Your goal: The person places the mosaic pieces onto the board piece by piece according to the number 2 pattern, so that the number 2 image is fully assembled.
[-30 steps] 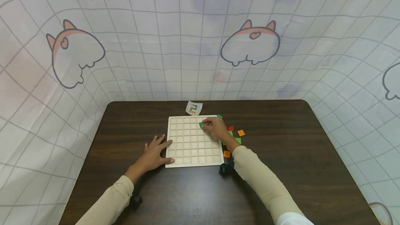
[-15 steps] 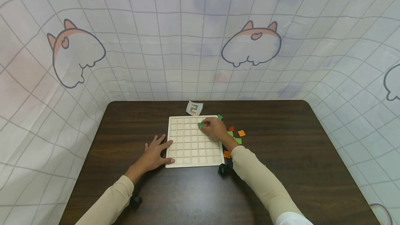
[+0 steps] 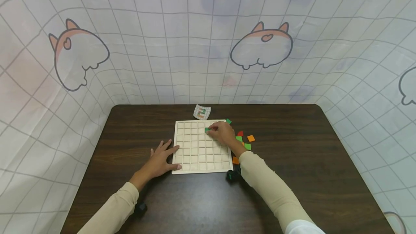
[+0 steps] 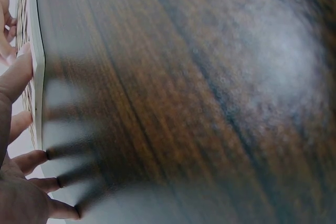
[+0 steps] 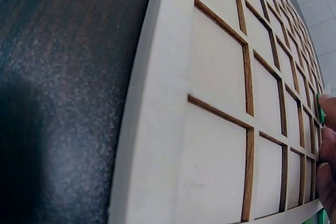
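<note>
A pale wooden grid board point(image 3: 198, 154) with square recesses lies on the dark table. Over its upper right part, my right hand point(image 3: 222, 133) pinches a small dark green tile point(image 3: 207, 130) at one of the recesses; the fingers partly cover it. In the right wrist view the green tile point(image 5: 321, 111) shows only as a sliver by the fingertips. My left hand point(image 3: 159, 160) is spread at the board's left edge, thumb and forefinger resting on the rim. Those spread fingers point(image 4: 31, 161) also appear in the left wrist view, some touching the table.
Right of the board lie loose tiles: a red piece point(image 3: 240, 133), an orange square point(image 3: 251, 138), a light green tile point(image 3: 247, 146) and several others. A small printed pattern card point(image 3: 202, 112) lies behind the board. A patterned curtain point(image 3: 208, 46) surrounds the table.
My right hand has shifted slightly left with the green tile, which has turned and now sits squarer to the grid. The left hand has stayed put.
</note>
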`<state>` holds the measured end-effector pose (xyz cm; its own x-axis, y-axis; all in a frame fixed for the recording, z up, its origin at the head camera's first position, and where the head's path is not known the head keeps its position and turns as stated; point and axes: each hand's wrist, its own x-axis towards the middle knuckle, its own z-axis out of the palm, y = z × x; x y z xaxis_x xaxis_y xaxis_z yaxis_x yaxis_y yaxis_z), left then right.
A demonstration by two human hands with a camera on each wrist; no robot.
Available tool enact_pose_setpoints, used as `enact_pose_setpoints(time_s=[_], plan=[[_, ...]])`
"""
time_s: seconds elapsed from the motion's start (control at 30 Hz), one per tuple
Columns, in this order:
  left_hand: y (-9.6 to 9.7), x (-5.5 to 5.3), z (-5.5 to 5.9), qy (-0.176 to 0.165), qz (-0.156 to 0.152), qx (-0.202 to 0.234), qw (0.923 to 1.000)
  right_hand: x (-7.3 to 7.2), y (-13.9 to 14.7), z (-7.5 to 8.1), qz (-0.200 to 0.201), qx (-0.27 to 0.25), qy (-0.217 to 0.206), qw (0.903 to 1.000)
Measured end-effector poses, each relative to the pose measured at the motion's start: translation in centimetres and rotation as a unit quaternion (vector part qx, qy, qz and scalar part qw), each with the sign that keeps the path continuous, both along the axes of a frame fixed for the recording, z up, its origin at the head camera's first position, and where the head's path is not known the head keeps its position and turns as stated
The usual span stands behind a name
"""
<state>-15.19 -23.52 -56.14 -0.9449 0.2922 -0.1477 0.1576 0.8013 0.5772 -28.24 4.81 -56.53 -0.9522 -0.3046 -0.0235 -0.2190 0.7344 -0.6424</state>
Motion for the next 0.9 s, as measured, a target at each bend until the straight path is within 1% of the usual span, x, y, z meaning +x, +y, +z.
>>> enact_pose_setpoints(time_s=[0.23, 0.53, 0.63, 0.7, 0.8, 0.9], plan=[[0.1, 0.0, 0.0, -0.001, -0.001, -0.008, 1.0, 0.1, 0.0, 0.0, -0.005, 0.001, 0.002, 1.0], [0.3, 0.0, 0.1, -0.001, -0.001, -0.006, 1.0, 0.0, 0.2, 0.2, -0.001, 0.002, -0.01, 1.0], [0.3, 0.0, 0.1, -0.002, -0.002, -0.003, 1.0, -0.1, 0.5, 0.3, 0.018, -0.003, -0.018, 0.9997], [0.3, 0.0, 0.1, -0.001, -0.002, -0.004, 1.0, -0.2, 0.8, 0.4, 0.04, -0.008, -0.022, 0.9989], [0.2, 0.0, 0.1, -0.002, -0.002, -0.005, 1.0, -0.3, 1.3, 0.8, 0.077, -0.03, -0.023, 0.9963], [0.2, 0.0, 0.1, -0.005, -0.001, -0.01, 0.9999, -0.3, 2.0, 1.3, 0.097, -0.052, -0.025, 0.9936]])
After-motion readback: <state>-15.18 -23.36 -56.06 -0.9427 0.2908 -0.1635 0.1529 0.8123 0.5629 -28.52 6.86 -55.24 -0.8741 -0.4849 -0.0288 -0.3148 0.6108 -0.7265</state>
